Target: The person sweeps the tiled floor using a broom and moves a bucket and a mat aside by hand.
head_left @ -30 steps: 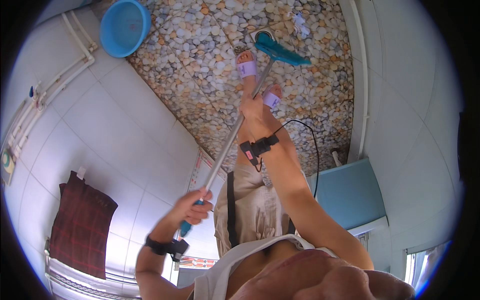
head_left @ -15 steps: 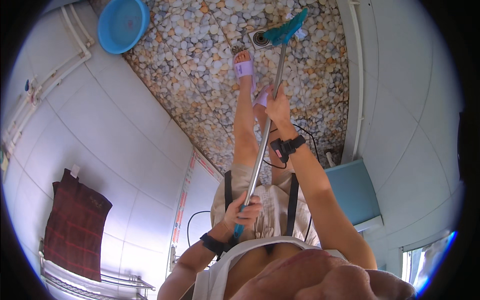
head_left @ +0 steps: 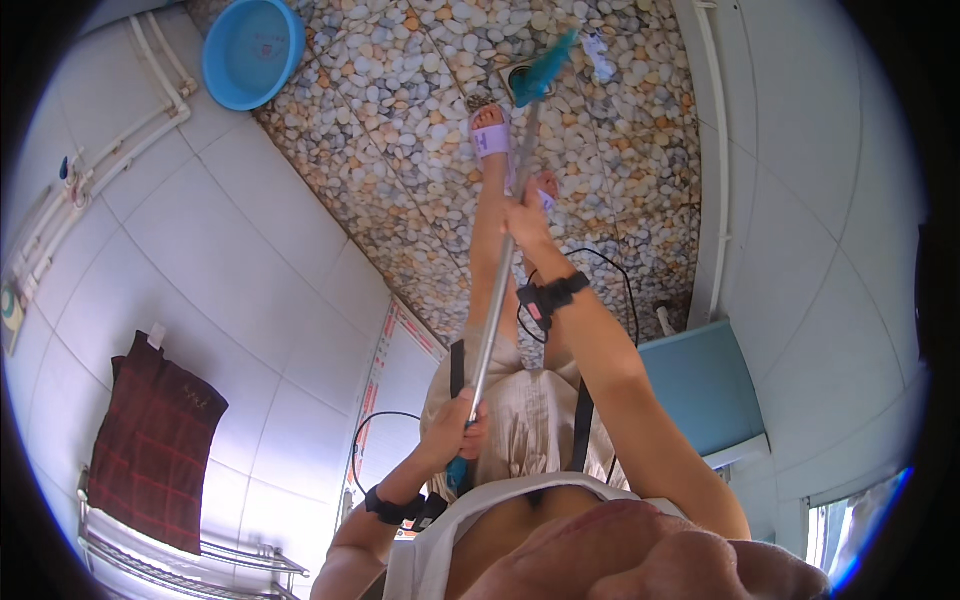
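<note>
Both my hands grip one long-handled broom (head_left: 493, 325) with a silver pole and a teal head. My left hand (head_left: 453, 432) is wrapped round the teal grip at the pole's lower end, close to my waist. Farther up, my right hand (head_left: 528, 222) is closed round the pole, over my feet. The broom head (head_left: 547, 73), smeared by motion, is at the floor drain (head_left: 516, 88) and partly covers it. A crumpled white scrap (head_left: 598, 58) lies on the floor just right of the broom head.
A blue basin (head_left: 254, 54) stands at the far left by the tiled wall. Pebble-patterned flooring (head_left: 400, 150) surrounds my purple slippers (head_left: 490, 140). To my right is a blue-grey box-like thing (head_left: 700, 388). A dark red towel (head_left: 160, 445) hangs over a metal rack (head_left: 180, 560).
The broom head has swept left and a little nearer, off the white scrap and onto the drain. Both hands have shifted left and nearer along with the pole.
</note>
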Tool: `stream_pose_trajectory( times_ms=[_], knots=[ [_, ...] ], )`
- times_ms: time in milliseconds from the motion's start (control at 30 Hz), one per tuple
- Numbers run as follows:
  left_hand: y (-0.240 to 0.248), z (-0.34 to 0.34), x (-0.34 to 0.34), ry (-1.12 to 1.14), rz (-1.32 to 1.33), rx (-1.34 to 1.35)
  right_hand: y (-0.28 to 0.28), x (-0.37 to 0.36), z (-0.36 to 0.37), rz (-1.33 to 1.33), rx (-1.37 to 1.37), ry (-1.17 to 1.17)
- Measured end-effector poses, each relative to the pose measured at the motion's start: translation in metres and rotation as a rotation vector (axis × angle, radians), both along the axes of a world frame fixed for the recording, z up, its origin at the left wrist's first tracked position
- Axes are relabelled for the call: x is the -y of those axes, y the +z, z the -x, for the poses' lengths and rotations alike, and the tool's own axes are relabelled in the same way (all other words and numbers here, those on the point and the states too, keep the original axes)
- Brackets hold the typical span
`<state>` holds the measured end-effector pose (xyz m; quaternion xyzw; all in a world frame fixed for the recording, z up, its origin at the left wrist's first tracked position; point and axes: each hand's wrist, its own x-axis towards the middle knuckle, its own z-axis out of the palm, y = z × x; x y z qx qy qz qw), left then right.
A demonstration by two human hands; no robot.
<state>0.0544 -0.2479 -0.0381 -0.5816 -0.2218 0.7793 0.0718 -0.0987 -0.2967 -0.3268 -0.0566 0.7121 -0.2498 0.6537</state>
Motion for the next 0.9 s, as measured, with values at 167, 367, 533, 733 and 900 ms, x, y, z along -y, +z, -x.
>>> stream_pose_trajectory(
  times_ms=[167, 367, 533, 733, 900],
  knots=[
    [-0.024, -0.018, -0.022, 0.161, -0.161, -0.227, -0.029, -0.059, 0.020, -0.135, -0.314, 0.103],
    [-0.022, -0.020, -0.025, 0.379, -0.302, -0.301, 0.023, -0.027, 0.035, -0.030, -0.223, -0.063],
    [-0.007, -0.029, -0.031, 0.115, -0.172, -0.238, 0.031, -0.041, 0.025, 0.015, -0.027, -0.220],
    [-0.008, -0.025, -0.034, 0.125, -0.111, -0.166, 0.020, -0.026, 0.003, 0.099, 0.012, -0.178],
    [-0.034, -0.013, -0.033, 0.296, -0.175, -0.204, -0.026, -0.028, 0.013, 0.118, -0.262, 0.056]
  ],
)
